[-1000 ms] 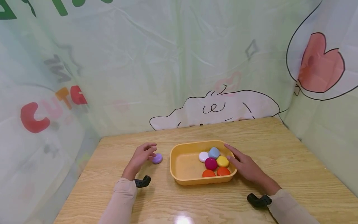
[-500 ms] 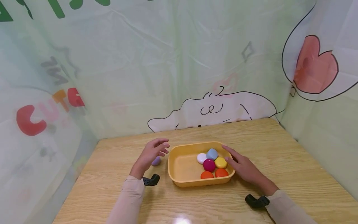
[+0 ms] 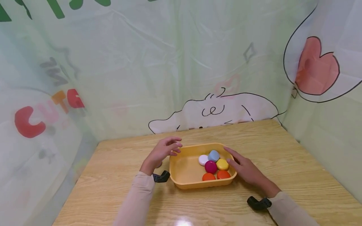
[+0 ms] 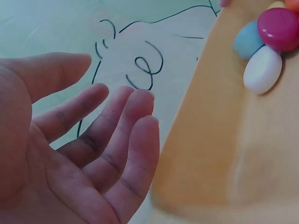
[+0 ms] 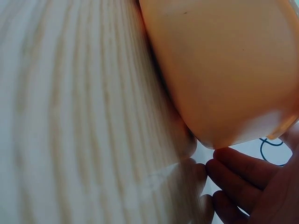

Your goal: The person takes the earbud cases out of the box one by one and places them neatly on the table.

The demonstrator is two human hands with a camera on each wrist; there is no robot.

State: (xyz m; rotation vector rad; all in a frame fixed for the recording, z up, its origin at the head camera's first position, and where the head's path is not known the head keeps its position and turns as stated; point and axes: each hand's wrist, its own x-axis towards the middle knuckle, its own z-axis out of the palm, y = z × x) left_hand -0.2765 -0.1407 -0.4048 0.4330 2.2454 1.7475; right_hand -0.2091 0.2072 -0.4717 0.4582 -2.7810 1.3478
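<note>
A yellow-orange tray (image 3: 185,185) stands on the table, with a white piece (image 3: 203,160), a blue one (image 3: 213,156), a magenta one (image 3: 210,167), a yellow one (image 3: 222,164) and two orange-red ones (image 3: 223,174) towards its right side. At the tray's back left corner hovers the left hand (image 3: 161,153), fingers loosely bent, holding nothing; the left wrist view shows its empty palm (image 4: 79,154). A purple piece (image 3: 159,164) is mostly hidden behind that hand. The right hand (image 3: 249,169) rests against the tray's right end, and its fingers (image 5: 243,175) touch the outer wall in the right wrist view.
The wooden table (image 3: 113,182) reaches back to a pale green curtain (image 3: 127,78) printed with drawings and letters. Similar curtains hang at the left and right. Each wrist carries a black device (image 3: 259,203).
The left hand has moved right, from beside the purple piece to the tray's left corner, now covering most of that piece. The right hand stays at the tray. The view has shifted slightly.
</note>
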